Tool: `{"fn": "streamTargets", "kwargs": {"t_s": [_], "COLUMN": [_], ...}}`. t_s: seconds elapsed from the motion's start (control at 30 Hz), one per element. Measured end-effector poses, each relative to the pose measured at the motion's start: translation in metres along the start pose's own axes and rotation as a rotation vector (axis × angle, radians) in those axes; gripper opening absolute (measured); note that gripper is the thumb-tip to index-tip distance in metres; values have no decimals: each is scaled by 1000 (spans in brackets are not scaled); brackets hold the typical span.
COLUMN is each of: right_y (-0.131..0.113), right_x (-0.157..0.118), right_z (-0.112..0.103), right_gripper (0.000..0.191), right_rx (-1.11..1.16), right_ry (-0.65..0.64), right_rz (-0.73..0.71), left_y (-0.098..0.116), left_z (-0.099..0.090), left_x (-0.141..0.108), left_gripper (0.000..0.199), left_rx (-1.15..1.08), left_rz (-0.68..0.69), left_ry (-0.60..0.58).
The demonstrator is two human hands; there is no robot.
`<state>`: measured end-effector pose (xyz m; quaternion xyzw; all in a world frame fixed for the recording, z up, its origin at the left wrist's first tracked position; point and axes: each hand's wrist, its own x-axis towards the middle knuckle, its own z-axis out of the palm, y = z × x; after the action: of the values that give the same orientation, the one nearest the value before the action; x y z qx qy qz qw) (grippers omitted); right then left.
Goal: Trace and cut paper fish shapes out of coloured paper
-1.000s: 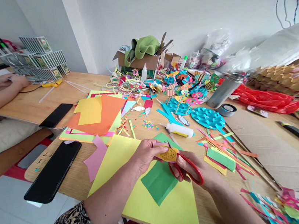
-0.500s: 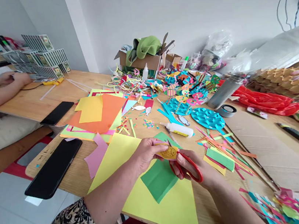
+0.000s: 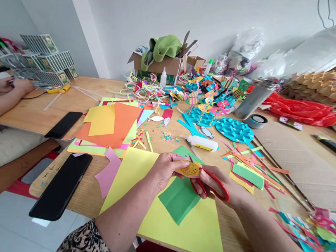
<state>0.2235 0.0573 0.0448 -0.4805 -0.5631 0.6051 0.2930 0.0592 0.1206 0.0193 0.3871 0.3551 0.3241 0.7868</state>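
Note:
Between thumb and fingers, my left hand [image 3: 168, 168] pinches a small piece of orange-yellow paper [image 3: 190, 169] with a fish drawn in dark lines and pink paper behind it. My right hand [image 3: 215, 184] grips red-handled scissors [image 3: 222, 188], fingers through the loops. The blade tip shows above the paper's upper edge; the rest of the blades is hidden behind it. Below both hands a green paper [image 3: 180, 201] lies on a large yellow sheet [image 3: 157, 229]. A white glue bottle [image 3: 203, 143] lies just beyond my hands.
Two black phones [image 3: 62, 186] lie at the left, near stacked orange paper [image 3: 118, 124]. Paper strips [image 3: 254, 162], a blue round piece [image 3: 234, 129], a tape roll [image 3: 256, 121] and a metal flask [image 3: 254, 99] are at the right. Another person's hands [image 3: 14, 86] are at far left.
Both hands hold nearly the same place, with the paper and scissors shifted only slightly. A little more of the blade tip shows above the paper. The camera view has tilted slightly.

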Motion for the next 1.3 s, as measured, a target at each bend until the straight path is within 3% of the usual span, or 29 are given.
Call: {"fn": "streamTargets", "kwargs": {"t_s": [1.3], "right_y": [-2], "right_x": [-1], "right_z": [2], "right_gripper": [54], "right_rx": [-66], "right_ry": [61], "right_rz": [28], "left_y": [3], "left_z": [0], "left_x": [-2], "left_gripper": [38], "left_rx": [12], "left_rz": [-7], "left_ry": [2]}}
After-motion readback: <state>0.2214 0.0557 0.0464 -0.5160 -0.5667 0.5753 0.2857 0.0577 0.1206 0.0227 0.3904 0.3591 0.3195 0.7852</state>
